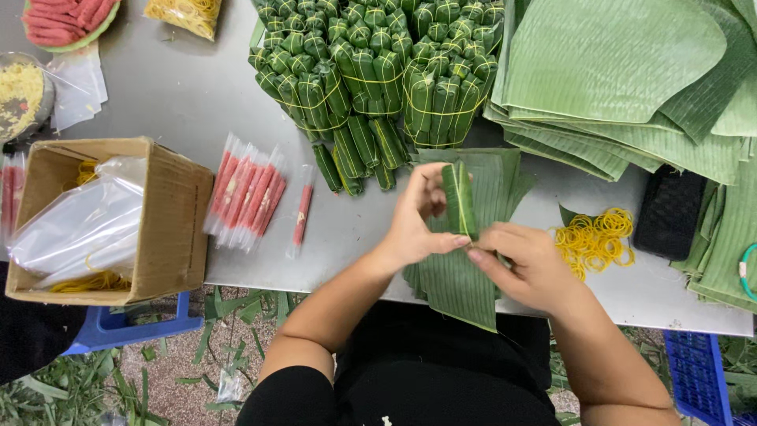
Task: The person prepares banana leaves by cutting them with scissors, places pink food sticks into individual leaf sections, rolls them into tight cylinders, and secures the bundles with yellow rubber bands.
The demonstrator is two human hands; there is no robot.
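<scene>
My left hand [418, 217] and my right hand [528, 264] both hold a small roll wrapped in green banana leaf [458, 197], upright above a flat stack of cut leaf pieces [461, 280] on the grey table [347, 229]. A yellow rubber band runs along the roll. Loose yellow rubber bands [595, 237] lie just right of my right hand. Red sticks in clear plastic sleeves [248, 193] lie to the left of my left hand.
Bundles of finished green rolls [378, 71] tied with yellow bands fill the table's far middle. Large banana leaves [631, 71] are stacked at the right, beside a black object [670, 209]. A cardboard box with plastic bags [102, 221] stands at the left. Blue crates sit below.
</scene>
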